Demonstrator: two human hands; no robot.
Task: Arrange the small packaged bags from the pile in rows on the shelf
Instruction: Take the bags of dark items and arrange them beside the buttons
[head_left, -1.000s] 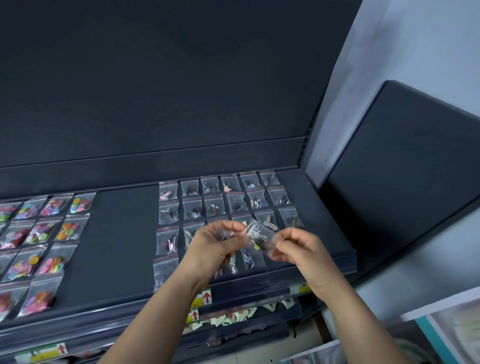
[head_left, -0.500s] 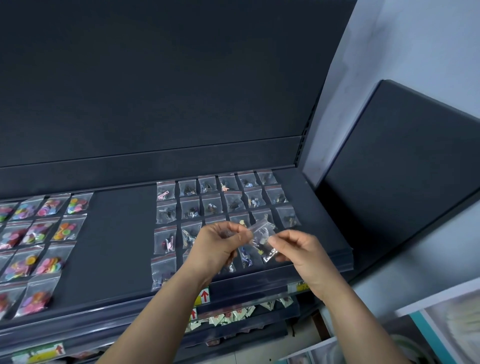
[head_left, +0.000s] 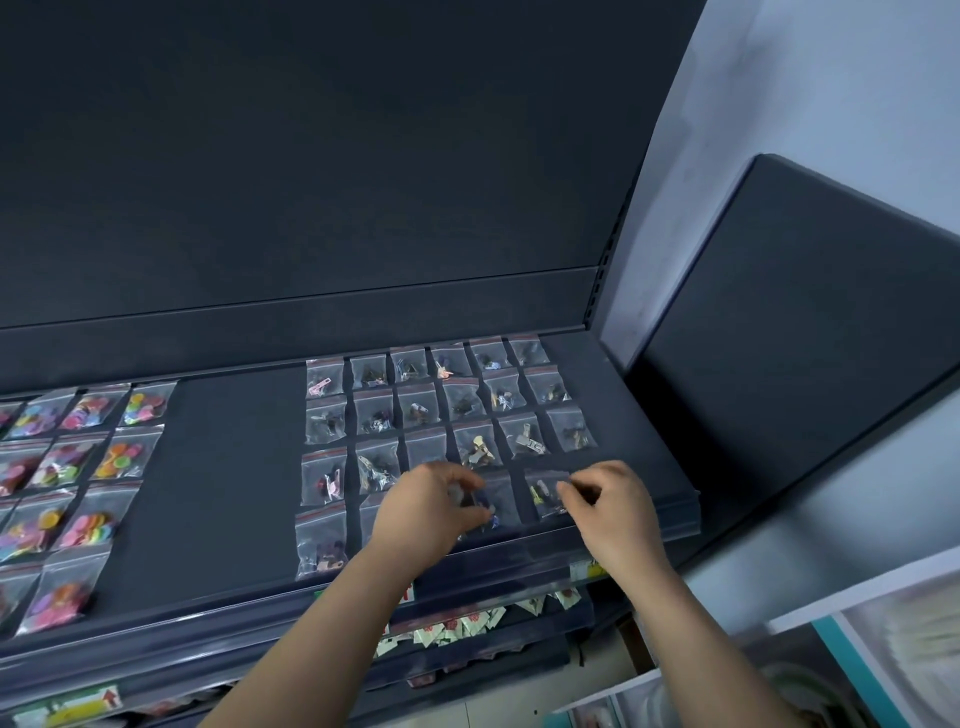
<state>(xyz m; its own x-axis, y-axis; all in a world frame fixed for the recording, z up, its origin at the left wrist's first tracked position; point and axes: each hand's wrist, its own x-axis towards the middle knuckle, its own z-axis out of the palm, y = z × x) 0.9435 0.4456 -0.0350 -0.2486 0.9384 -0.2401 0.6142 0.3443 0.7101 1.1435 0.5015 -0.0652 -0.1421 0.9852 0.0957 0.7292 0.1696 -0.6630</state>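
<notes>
Small clear bags of metal zipper pulls (head_left: 464, 399) lie in neat rows on the right part of the dark shelf (head_left: 234, 493). My right hand (head_left: 610, 501) pinches the right edge of one such bag (head_left: 543, 493), which lies flat in the front row. My left hand (head_left: 428, 506) hovers over the front row just left of it, fingers curled around a few small bags that it mostly hides. A bag with blue pieces (head_left: 493, 501) lies between the two hands. The pile itself is not in sight.
Bags of coloured buttons (head_left: 122, 457) fill rows on the shelf's left part, with bare dark shelf between the two groups. A lower shelf with small white packets (head_left: 457, 626) sits below. A dark side panel (head_left: 805, 338) and a white bin (head_left: 883, 649) stand to the right.
Both hands dropped from above the shelf down to the front row. The bag that my right hand drew from my left hand's bundle now lies flat on the shelf.
</notes>
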